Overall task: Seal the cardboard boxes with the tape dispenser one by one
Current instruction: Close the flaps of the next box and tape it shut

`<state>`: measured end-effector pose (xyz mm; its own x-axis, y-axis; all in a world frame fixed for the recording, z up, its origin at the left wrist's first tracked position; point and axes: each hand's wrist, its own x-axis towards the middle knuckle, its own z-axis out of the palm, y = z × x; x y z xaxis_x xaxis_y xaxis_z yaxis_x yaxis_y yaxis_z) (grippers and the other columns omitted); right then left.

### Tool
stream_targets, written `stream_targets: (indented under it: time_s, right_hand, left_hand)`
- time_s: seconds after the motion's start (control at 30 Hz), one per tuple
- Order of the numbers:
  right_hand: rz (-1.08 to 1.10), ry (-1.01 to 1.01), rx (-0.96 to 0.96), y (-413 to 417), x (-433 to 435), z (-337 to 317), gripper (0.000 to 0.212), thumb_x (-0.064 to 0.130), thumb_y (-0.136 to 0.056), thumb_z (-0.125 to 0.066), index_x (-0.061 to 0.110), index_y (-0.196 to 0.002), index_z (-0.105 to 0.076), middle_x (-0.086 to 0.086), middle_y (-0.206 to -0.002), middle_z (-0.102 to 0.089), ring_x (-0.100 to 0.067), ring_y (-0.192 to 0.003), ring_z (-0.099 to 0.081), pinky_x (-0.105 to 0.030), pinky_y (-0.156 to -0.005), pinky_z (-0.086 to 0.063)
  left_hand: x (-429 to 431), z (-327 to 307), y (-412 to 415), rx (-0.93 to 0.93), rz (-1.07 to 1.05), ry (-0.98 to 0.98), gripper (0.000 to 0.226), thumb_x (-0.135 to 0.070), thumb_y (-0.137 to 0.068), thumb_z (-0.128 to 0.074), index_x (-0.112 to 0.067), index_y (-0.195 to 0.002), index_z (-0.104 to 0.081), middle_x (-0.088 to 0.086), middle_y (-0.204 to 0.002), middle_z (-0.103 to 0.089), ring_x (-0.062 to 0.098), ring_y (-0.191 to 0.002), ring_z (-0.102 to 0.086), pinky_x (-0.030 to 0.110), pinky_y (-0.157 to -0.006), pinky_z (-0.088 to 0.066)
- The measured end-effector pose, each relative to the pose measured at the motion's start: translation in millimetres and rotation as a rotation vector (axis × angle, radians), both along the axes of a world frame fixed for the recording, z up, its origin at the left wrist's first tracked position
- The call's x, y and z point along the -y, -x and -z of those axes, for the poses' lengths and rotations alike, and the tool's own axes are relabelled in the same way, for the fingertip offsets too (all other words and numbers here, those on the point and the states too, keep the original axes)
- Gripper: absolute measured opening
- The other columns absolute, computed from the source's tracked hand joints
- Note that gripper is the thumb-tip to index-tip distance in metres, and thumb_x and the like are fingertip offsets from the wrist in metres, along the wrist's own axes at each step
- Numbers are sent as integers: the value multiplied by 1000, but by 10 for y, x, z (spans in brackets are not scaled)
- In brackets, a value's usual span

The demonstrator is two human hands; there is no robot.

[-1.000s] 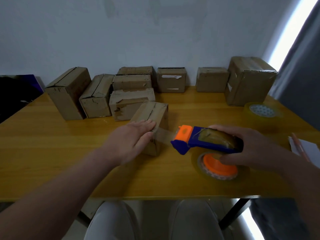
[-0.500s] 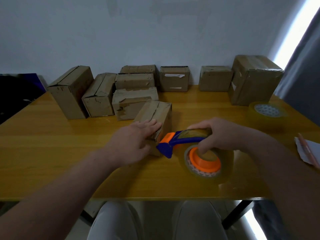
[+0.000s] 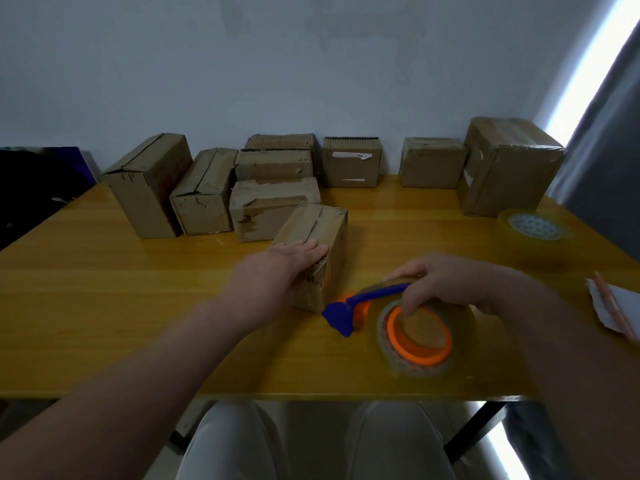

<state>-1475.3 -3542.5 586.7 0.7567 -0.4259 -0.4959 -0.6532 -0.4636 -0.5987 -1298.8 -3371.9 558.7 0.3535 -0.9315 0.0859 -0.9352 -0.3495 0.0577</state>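
Worked box (image 3: 322, 226): small brown carton at table (image 3: 104, 289) centre, long axis running 12 to 6, scuffed, dark seam down the top. A jagged tape end shows at its near top edge.

Tape dispenser (image 3: 381, 293): blue handle and blue head, orange hub, clear roll mounted. It sits at 4 o'clock of the worked box, head just beside the box's near corner. Can't tell if they touch.

Left hand (image 3: 277, 271): grip flat, fingers straight, pressing on the near end of the box top. It holds nothing.

Right hand (image 3: 446, 282): grip closed around the dispenser handle, one finger reaching down into the orange hub.

Counts:
- boxes: 9 total. 1 worked, 8 other boxes (image 3: 147, 188) grouped toward the table's 12 o'clock edge
- dispensers: 1
- spare tape roll (image 3: 533, 233): 1, lying flat at 2 o'clock of the dispenser
- paper (image 3: 630, 299): 1 sheet at the 3 o'clock edge, pencil (image 3: 614, 306) lying on it
- hands: 2
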Motion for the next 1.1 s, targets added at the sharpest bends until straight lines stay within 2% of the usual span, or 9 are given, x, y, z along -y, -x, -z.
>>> stream_targets:
  time_s: [0.13, 0.23, 0.3, 0.47, 0.57, 0.8, 0.9, 1.0, 1.1]
  right_hand:
    - [66, 358, 53, 128, 87, -62, 76, 46, -72, -77, 30, -138, -44, -1, -127, -48, -18, -111, -47, -27, -80, -41]
    - [199, 539, 190, 199, 140, -2, 89, 57, -71, -73, 29, -146, -33, -4, -134, -49, -19, -113, -48, -29, -83, -39]
    - [240, 580, 253, 205, 141, 74, 80, 50, -81, -67, 28, -148, -29, -6, -132, -52, -20, -114, -50, -32, -87, -42]
    - [246, 792, 134, 142, 69, 333, 64, 35, -95, -52, 30, -151, -21, -8, -123, -49, -24, -114, -48, -38, -92, -44]
    - [204, 839, 92, 81, 9, 396, 65, 34, -94, -54, 35, -149, -19, -3, -126, -49, -21, -117, -48, -36, -93, -44]
    - [96, 799, 65, 57, -76, 559, 75, 37, -89, -61, 37, -150, -17, 2, -134, -49, -20, -122, -48, -33, -93, -46]
    - [99, 867, 78, 64, -84, 528, 65, 42, -89, -58, 35, -146, -28, 1, -128, -48, -20, -119, -46, -29, -86, -43]
    - [111, 895, 189, 62, -115, 439, 51, 41, -91, -55, 31, -139, -42, 1, -118, -51, -18, -111, -48, -28, -80, -46]
    - [90, 871, 360, 48, -184, 385, 42, 35, -93, -54, 26, -134, -52, 1, -122, -56, -17, -115, -50, -29, -89, -43]
  left_hand:
    - [-1, 6, 9, 0, -22, 59, 65, -15, -96, -50, -41, -146, -19, -15, -154, -24, 11, -141, -26, 35, -112, -32]
    - [-44, -11, 22, 11, -30, 142, 53, -18, -97, -50, -40, -142, -33, -11, -147, -40, 13, -132, -41, 33, -105, -41]
    - [-34, -92, 48, 12, -41, 159, 46, -18, -96, -52, -37, -137, -44, -9, -139, -50, 14, -125, -48, 33, -101, -44]
    - [39, -506, 61, 36, -93, 261, 29, -20, -98, -45, -26, -124, -57, -5, -120, -60, 16, -108, -56, 29, -91, -47]
    - [67, -775, -13, 23, -70, 315, 25, -19, -98, -47, -24, -117, -64, -5, -110, -64, 12, -100, -57, 20, -81, -40]
    - [168, -934, -5, -81, 56, 49, 21, -16, -95, -52, -22, -104, -70, -8, -99, -65, 8, -95, -58, 21, -82, -43]
    - [205, -814, 73, -52, 5, 136, 25, -21, -94, -56, -24, -117, -62, -6, -114, -64, 10, -103, -57, 23, -87, -45]
    - [153, -719, 201, 151, -30, 278, 40, -29, -90, -59, -29, -129, -50, -7, -125, -55, 13, -115, -50, 27, -97, -41]
    - [14, -632, 332, 126, 20, 337, 32, -35, -95, -50, -31, -126, -51, -12, -123, -53, 7, -110, -49, 18, -86, -39]
